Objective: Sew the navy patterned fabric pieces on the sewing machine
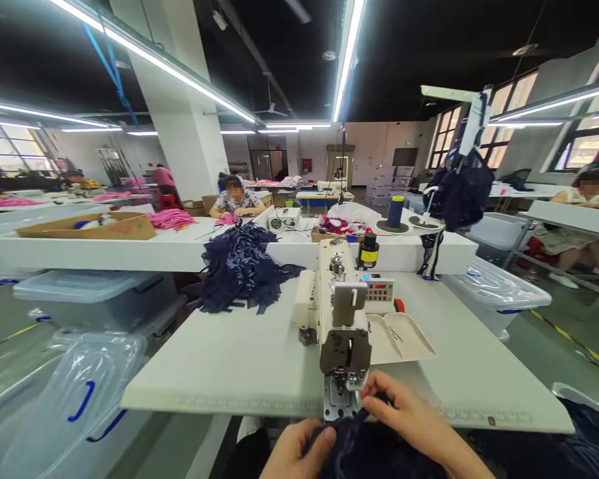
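Dark navy fabric [364,446] hangs over the table's front edge, just below the needle area of a white sewing machine [335,266]. My left hand [299,447] is closed on the fabric, thumb on top, left of the metal needle plate [338,403]. On the right, my right hand [397,406] pinches an edge of the same fabric close beside the presser foot. Part of the cloth is hidden behind my hands and the lower frame edge.
A heap of navy pieces [242,266] lies on the table's left. A cream tray [404,336] sits right of the machine, near a control panel [379,291]. Navy thread [395,213] stands behind. Plastic bins [94,299] flank the table; a person [237,199] sits opposite.
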Motion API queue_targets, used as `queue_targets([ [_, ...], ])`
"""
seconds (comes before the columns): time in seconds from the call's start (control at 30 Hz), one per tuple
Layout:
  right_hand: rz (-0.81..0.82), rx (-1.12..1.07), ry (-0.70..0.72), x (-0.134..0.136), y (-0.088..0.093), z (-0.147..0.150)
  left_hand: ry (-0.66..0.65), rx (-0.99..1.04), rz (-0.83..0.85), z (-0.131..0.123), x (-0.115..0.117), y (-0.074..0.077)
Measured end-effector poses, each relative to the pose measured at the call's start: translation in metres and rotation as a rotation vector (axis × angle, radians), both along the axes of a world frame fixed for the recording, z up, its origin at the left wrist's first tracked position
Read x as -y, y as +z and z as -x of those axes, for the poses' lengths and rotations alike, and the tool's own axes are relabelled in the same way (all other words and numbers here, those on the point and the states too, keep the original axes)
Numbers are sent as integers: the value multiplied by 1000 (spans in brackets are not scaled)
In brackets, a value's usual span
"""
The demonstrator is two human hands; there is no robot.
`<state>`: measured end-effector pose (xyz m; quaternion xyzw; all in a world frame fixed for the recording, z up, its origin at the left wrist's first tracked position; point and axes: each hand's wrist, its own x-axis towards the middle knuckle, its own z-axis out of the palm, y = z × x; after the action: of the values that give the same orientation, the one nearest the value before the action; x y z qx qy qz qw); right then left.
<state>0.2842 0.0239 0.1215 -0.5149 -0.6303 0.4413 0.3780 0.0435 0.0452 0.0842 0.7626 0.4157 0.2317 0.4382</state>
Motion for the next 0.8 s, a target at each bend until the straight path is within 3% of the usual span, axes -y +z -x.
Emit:
queue_targets([
  [0.1, -100, 3, -107, -16, -23, 8, 198, -88, -149, -4, -2, -5],
  [0.2, -174, -55, -146, -28, -35, 18, 342, -163, -640, -11, -3, -22],
  [0.3, -200, -61, -183, -36, -40, 23, 264, -119, -1238, -21, -6, -37],
  [0.37, -211, -25, -211, -39, -43, 24, 188, -93, -1418, -28, -7, -40],
  [0.5, -236, 8, -232, -44, -45, 26, 274, -107, -1458, -37, -2, -40],
  [0.67, -225, -110, -236, -50, -35, 33, 408, -196, -1371, -39, 10, -41],
  [0.8, -230, -79, -221, -53, -29, 38, 455, -232, -1351, -42, 14, -40],
])
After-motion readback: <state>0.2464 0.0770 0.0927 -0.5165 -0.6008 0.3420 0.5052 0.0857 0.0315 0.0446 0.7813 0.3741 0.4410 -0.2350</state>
